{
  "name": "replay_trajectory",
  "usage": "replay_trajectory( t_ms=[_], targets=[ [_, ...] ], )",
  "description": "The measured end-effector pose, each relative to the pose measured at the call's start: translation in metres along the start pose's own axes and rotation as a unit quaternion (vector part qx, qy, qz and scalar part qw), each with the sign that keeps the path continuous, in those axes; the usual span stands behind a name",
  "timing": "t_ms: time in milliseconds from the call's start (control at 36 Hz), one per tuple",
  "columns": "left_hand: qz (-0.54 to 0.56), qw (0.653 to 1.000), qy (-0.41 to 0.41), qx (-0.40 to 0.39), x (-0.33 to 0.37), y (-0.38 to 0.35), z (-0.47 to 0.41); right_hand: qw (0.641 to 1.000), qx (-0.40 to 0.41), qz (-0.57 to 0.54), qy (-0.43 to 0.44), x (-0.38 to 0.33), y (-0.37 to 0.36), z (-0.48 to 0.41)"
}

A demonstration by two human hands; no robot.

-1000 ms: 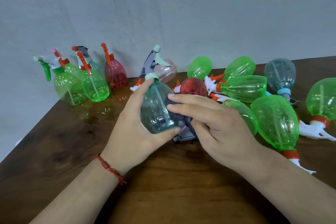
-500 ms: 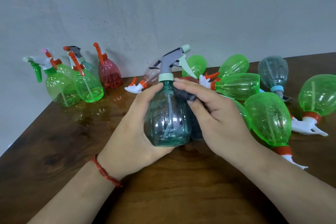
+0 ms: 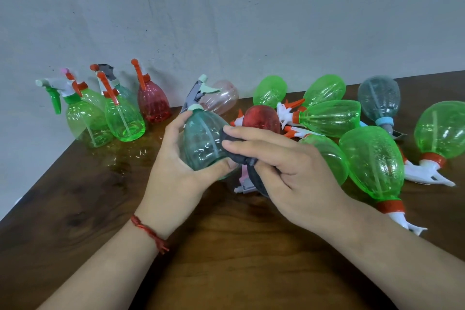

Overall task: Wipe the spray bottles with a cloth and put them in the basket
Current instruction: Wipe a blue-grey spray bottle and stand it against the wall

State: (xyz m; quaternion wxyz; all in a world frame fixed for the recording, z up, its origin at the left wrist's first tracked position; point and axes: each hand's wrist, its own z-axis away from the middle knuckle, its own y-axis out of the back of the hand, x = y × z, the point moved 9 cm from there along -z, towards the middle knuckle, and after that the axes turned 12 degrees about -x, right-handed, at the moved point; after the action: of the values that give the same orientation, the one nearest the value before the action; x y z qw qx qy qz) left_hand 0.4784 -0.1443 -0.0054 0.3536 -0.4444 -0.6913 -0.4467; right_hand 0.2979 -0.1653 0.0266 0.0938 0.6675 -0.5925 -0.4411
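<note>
Left hand [image 3: 181, 171] curls round teal translucent plastic spray bottle [image 3: 201, 141] at centre, above brown wooden table [image 3: 226, 259], nozzle tilted toward 11 o'clock. Right hand [image 3: 289, 171] pinches dark grey cloth [image 3: 236, 156] against bottle's 3 o'clock side. Upright green and red spray bottles [image 3: 124, 121] cluster at 10 o'clock. Toppled green spray bottles [image 3: 372, 163] lie at 3 o'clock.

On the dark wooden table [image 3: 226, 246] an upright red bottle [image 3: 153, 104] stands near the far edge. Just left of it stand several green bottles [image 3: 124, 121], with perhaps a teal bottle [image 3: 124, 93] behind them. To its right, a pale pink bottle [image 3: 221, 97], toppled green bottles [image 3: 329, 117] and a grey-blue bottle [image 3: 380, 98] lie on their sides.
</note>
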Motion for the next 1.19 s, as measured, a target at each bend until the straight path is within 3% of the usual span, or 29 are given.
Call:
replay_trajectory(
  t_ms=[250, 444, 667, 1000, 1194],
  targets=[
    [0.008, 0.999, 0.028, -0.015, -0.002, -0.009, 0.001, 0.998, -0.016, 0.052, 0.013, -0.003, -0.002, 0.001],
    [-0.115, 0.988, -0.058, -0.080, 0.020, -0.020, 0.005, 0.998, 0.038, -0.014, -0.042, 0.013, 0.004, 0.001],
    [-0.159, 0.967, -0.120, -0.161, 0.030, -0.039, 0.007, 0.994, 0.079, -0.028, -0.071, 0.019, 0.013, 0.002],
    [-0.130, 0.971, -0.129, -0.152, 0.030, -0.035, 0.010, 0.992, 0.095, -0.028, -0.083, 0.020, 0.014, 0.004],
    [-0.196, 0.962, -0.124, -0.144, 0.029, -0.034, 0.008, 0.998, 0.059, 0.003, -0.039, 0.008, 0.010, 0.003]
  ],
)
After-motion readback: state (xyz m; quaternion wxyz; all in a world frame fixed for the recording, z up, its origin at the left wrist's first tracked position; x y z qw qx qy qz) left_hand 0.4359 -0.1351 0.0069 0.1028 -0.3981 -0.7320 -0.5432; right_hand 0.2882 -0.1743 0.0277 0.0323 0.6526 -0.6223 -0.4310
